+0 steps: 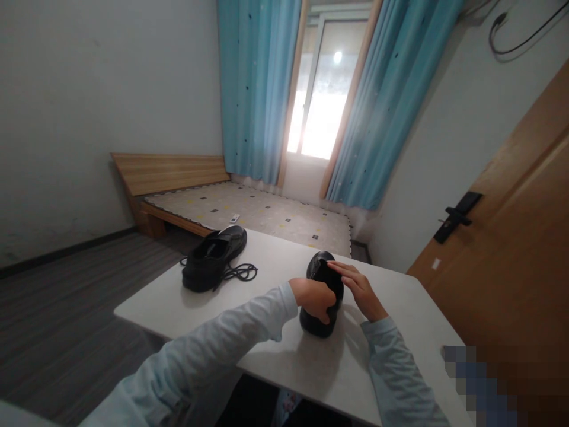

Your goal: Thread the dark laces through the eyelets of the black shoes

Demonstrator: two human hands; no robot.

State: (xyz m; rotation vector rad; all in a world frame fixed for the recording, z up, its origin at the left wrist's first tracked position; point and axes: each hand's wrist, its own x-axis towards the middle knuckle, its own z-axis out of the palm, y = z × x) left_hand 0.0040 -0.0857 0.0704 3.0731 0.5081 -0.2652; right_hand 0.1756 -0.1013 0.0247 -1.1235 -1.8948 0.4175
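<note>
Two black shoes lie on a white table. My left hand grips the nearer black shoe from its left side, fingers curled around its upper. Resting on the same shoe's top and right side, my right hand has its fingers stretched out flat. The other black shoe sits apart at the table's far left corner, toe pointing away, with a loose black lace trailing beside it. Both my arms wear pale blue sleeves.
Beyond the table stands a low wooden bed with a patterned mat and a small white remote on it. Blue curtains frame a bright window. A wooden door with a black handle is at the right.
</note>
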